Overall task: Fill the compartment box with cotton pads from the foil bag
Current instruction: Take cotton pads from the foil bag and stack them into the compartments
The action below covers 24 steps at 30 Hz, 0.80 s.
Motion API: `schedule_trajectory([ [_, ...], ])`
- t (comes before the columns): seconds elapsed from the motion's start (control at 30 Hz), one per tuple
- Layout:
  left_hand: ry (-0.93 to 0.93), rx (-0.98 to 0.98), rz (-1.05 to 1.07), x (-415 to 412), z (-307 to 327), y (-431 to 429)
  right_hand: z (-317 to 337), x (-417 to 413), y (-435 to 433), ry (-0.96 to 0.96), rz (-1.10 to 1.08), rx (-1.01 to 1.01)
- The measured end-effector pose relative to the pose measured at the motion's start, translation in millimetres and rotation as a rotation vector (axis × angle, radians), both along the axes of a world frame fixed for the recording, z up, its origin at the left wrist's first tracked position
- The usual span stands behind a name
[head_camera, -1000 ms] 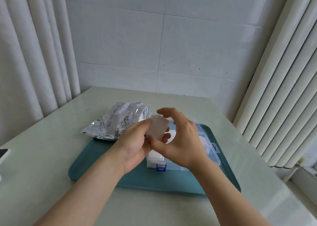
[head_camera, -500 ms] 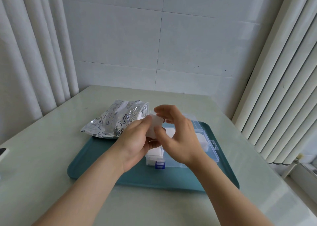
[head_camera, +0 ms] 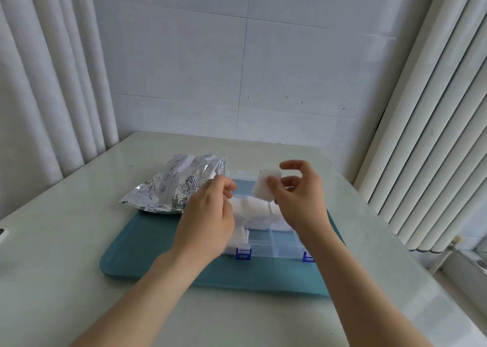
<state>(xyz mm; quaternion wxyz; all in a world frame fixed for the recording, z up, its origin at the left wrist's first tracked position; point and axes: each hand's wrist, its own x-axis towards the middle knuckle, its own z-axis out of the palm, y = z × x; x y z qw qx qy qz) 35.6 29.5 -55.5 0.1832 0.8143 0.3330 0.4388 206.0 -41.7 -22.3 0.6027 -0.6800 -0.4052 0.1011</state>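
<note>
Right hand [head_camera: 300, 199]: thumb and fingers pinching a small stack of cotton pads [head_camera: 265, 186], held in the air above the far half of the compartment box [head_camera: 276, 253], other fingers loosely spread. Left hand [head_camera: 208, 220]: over the box's left side, fingers curled, thumb against forefinger. Can't tell if it's pinching anything.

The box is clear plastic with two blue latches [head_camera: 243, 253] on the near wall. Its lid [head_camera: 237, 174] is open at the far edge. White pads in the box [head_camera: 259, 211] sit in the middle row and down the left column, partly hidden by both hands.

The foil bag [head_camera: 174, 188] lies to the far left of the box, mouth towards it, with the left hand's fingertips just beside the mouth. The box sits on a teal tray [head_camera: 147, 246], the bag half on it. The tray is on the pale bench [head_camera: 66, 241]. A tiled wall [head_camera: 237, 70] is behind the box.
</note>
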Motion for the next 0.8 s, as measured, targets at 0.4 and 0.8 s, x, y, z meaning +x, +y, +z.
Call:
schedule_trajectory([
  [0.4, 0.221, -0.091, 0.021, 1, -3, -5, -16, -14, 24, -0.262, 0.168, -0.229],
  [0.8, 0.174, -0.041, 0.073, 2, -6, 0, -17, -30, 35, -0.725, -0.033, -0.349],
])
